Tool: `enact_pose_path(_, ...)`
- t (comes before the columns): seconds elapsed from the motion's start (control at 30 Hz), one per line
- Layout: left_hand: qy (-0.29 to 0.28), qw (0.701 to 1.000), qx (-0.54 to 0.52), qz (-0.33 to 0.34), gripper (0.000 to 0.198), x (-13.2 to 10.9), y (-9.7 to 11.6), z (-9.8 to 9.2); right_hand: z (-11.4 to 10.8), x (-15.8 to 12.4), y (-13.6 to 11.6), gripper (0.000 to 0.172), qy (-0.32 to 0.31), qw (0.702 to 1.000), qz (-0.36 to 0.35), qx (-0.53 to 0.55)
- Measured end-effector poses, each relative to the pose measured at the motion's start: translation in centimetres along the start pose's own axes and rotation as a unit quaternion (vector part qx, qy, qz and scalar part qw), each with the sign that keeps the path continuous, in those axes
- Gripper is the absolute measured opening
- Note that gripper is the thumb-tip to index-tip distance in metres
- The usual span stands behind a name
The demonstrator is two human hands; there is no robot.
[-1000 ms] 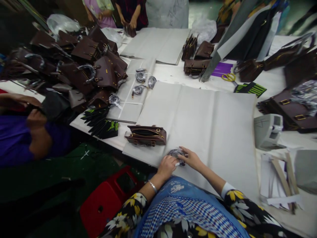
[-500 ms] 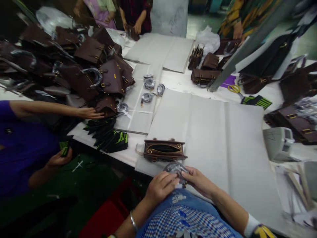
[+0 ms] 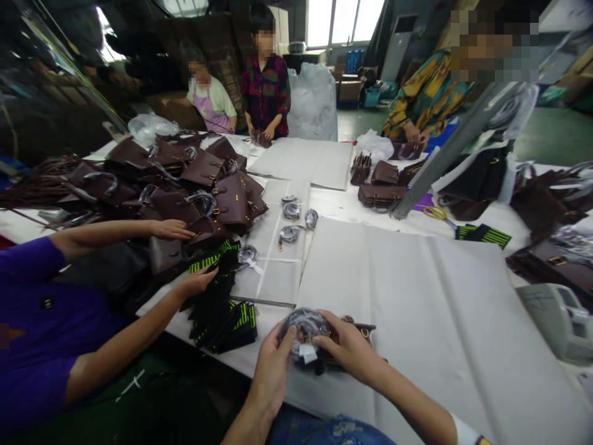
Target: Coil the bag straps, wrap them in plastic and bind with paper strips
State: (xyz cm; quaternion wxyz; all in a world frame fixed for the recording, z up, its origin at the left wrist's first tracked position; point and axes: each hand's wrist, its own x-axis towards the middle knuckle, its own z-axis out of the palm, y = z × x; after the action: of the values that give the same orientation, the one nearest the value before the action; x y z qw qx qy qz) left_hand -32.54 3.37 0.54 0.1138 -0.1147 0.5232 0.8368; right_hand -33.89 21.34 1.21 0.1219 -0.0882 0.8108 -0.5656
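Between both hands I hold a coiled strap wrapped in clear plastic, with a small white tag hanging from it. My left hand grips its left side, the thumb on top. My right hand pinches its right side. Behind and below the coil lies a small brown handbag, mostly hidden by my right hand and the coil. Further forward, several similar wrapped strap coils rest on a grey board.
At left, a purple-sleeved co-worker reaches toward a pile of brown handbags and black cards with green lettering. A slanted metal post, yellow scissors and more bags stand at right. Other people work across the table.
The coil has been raised from near my lap to in front of the handbag, now partly covering it. My view has tilted up. The co-worker's card-holding hand has moved onto the table.
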Motion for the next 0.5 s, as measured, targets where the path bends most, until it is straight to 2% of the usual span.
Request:
enact_pose_path(0.07,-0.013,1.000,-0.026,-0.006,0.042,1.9,0.2,-0.3,-0.1,1.9,-0.4,0.039,0.001,1.000,-0.012,0.000)
enact_pose_path(0.2,0.000,1.000,-0.027,0.014,0.044,6.6,0.1,-1.1,-0.2,6.4,0.6,0.037,0.008,0.999,-0.033,0.038)
enact_pose_path(0.3,-0.006,0.996,0.075,0.038,0.053,10.7,-0.3,-2.0,-0.6,9.4,2.4,0.051,0.000,1.000,0.001,0.022)
enact_pose_path(0.4,-0.016,0.975,0.211,0.066,0.055,14.8,-0.5,-3.2,-1.7,11.1,4.0,0.069,0.018,0.999,0.029,-0.017)
enact_pose_path(0.5,-0.035,0.947,0.312,0.066,0.041,19.0,-0.1,-4.2,-3.5,11.2,4.9,0.054,0.004,0.999,0.039,-0.015)
